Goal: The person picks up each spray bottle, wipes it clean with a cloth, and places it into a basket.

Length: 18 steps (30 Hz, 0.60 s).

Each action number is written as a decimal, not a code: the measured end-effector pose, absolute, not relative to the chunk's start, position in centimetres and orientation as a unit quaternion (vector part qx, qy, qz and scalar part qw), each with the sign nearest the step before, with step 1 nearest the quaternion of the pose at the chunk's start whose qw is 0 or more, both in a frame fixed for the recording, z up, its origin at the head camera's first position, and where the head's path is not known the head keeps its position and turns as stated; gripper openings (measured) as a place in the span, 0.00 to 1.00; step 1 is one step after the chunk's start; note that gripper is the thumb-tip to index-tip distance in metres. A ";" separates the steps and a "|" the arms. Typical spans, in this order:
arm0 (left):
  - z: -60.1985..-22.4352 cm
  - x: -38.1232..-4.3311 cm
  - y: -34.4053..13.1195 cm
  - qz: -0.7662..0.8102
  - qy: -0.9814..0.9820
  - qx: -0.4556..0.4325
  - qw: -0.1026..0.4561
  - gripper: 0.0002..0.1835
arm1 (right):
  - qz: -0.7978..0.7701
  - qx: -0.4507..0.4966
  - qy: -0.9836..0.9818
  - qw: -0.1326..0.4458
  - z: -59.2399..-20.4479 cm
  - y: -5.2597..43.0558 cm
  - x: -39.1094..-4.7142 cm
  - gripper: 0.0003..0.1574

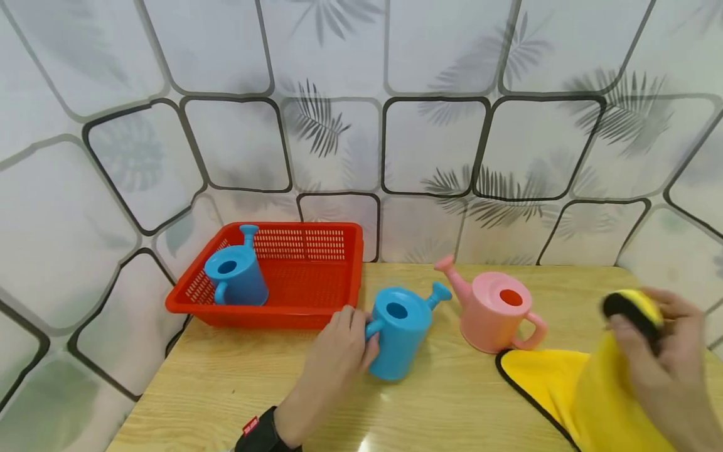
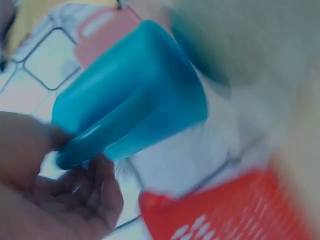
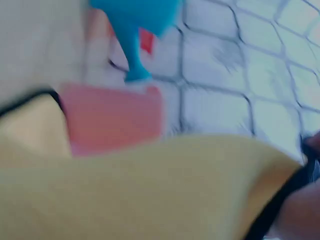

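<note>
My left hand (image 1: 339,348) grips the handle of a blue watering can (image 1: 398,339), its spout pointing right. Up close in the left wrist view, thumb and fingers pinch that handle (image 2: 107,130). On the right, my right hand (image 1: 666,358) holds up a yellow cloth (image 1: 604,395) with a black edge, bunched at the top; part of it lies on the table. A pink watering can (image 1: 497,311) stands between the blue can and the cloth, spout to the left. The cloth fills the lower part of the right wrist view, with the pink can (image 3: 115,120) behind it.
A red plastic basket (image 1: 316,317) with slotted walls stands at the back left of the wooden table (image 1: 452,402). Inside it, on the left, sits another blue watering can (image 1: 237,276). Patterned fabric (image 1: 339,144) with leaf prints rises behind the table.
</note>
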<state>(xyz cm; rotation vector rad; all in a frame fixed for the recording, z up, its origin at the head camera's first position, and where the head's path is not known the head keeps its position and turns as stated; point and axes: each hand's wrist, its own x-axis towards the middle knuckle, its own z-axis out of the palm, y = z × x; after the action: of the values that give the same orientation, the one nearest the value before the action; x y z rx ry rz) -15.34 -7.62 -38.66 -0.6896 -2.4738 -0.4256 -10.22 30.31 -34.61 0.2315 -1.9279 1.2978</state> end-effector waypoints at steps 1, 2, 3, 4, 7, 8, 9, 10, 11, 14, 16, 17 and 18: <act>-38.6 -15.1 -7.5 -0.220 -0.913 -0.257 0.227 0.11 | 0.520 0.169 -0.755 0.363 -35.4 29.6 -10.3 0.26; -38.6 -14.9 -7.4 -0.290 -0.905 -0.254 0.180 0.12 | 0.522 0.223 -0.758 0.323 -36.1 28.7 -10.3 0.25; -38.5 -14.7 -7.4 -0.357 -0.892 -0.242 0.133 0.13 | 0.502 0.272 -0.762 0.304 -36.7 27.7 -10.5 0.23; -38.5 -14.6 -7.3 -0.419 -0.876 -0.224 0.087 0.14 | 0.493 0.329 -0.750 0.293 -37.3 26.8 -10.8 0.22; -38.4 -14.3 -7.0 -0.575 -0.801 -0.161 -0.040 0.18 | 0.433 0.395 -0.734 0.343 -38.0 23.9 -11.5 0.22; -38.4 -14.2 -6.9 -0.613 -0.774 -0.140 -0.075 0.18 | 0.411 0.403 -0.730 0.369 -38.1 23.1 -11.7 0.24; -38.5 -14.1 -6.8 -0.643 -0.749 -0.123 -0.102 0.18 | 0.390 0.401 -0.730 0.394 -37.9 22.3 -11.9 0.25; -38.5 -14.1 -6.8 -0.672 -0.722 -0.106 -0.126 0.18 | 0.372 0.396 -0.731 0.412 -37.7 21.7 -12.2 0.25; -38.6 -14.1 -6.7 -0.698 -0.696 -0.090 -0.142 0.18 | 0.352 0.383 -0.743 0.421 -37.2 21.3 -12.3 0.28; -38.7 -14.1 -6.8 -0.739 -0.655 -0.062 -0.147 0.17 | 0.371 0.357 -0.767 0.383 -35.1 21.3 -13.1 0.19; -38.7 -14.2 -7.0 -0.748 -0.648 -0.052 -0.137 0.16 | 0.394 0.327 -0.781 0.358 -33.4 22.2 -13.8 0.18; -38.7 -14.2 -7.1 -0.749 -0.648 -0.049 -0.131 0.16 | 0.407 0.307 -0.783 0.356 -32.6 22.9 -14.2 0.22; -38.7 -14.3 -7.2 -0.749 -0.649 -0.046 -0.126 0.17 | 0.415 0.290 -0.783 0.361 -31.9 23.5 -14.5 0.28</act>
<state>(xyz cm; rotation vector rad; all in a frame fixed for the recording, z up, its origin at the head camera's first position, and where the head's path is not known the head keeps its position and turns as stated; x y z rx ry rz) -14.26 -7.22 -38.69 -0.1563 -2.2201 -2.5640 -14.53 23.51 -31.87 0.7461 -2.0175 1.0695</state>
